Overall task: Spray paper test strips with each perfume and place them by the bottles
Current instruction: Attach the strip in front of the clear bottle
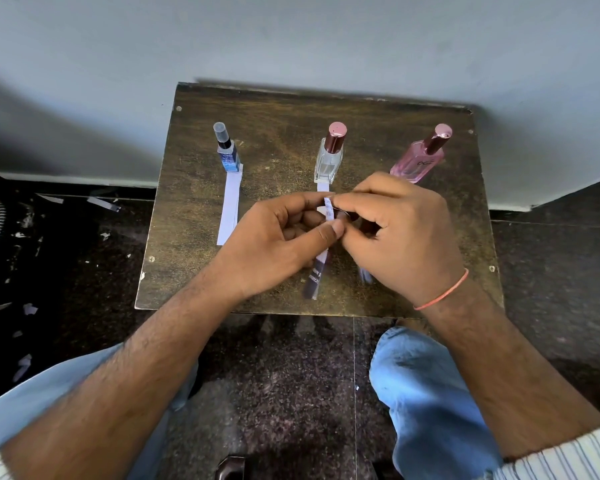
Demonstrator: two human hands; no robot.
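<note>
Paper strip point(328, 209) pinched upright between both hands, above the middle of the tabletop point(284, 133); left hand point(284, 237) has thumb and forefinger curled round its left edge, right hand point(395, 230) pinches it from the other side, fingers curled; I read this as fiddling with or separating a strip, presumably the one meant for the last bottle; a blurred pale bit under the right hand could be more paper, cannot tell.

Below the hands a second strip point(314, 277), dark printed end toward me, lies flat and runs up to the clear bottle point(328, 161), touching or just at its base; so I judge that one already placed; another white strip point(229, 206) lies flat with its far end at the base of the blue bottle point(228, 154), likewise done.

Pink bottle point(418, 162) stands at the right, cap on, tilted look likely from the lens; no strip by it that I can see, part of its base is hidden by the right hand; so I judge one bottle left.

All three bottles in a row along the far side, caps on, well apart; strips laid toward me keeps each scent matched to its bottle.

Paper scraps point(101, 202) on the dark floor to the left.
</note>
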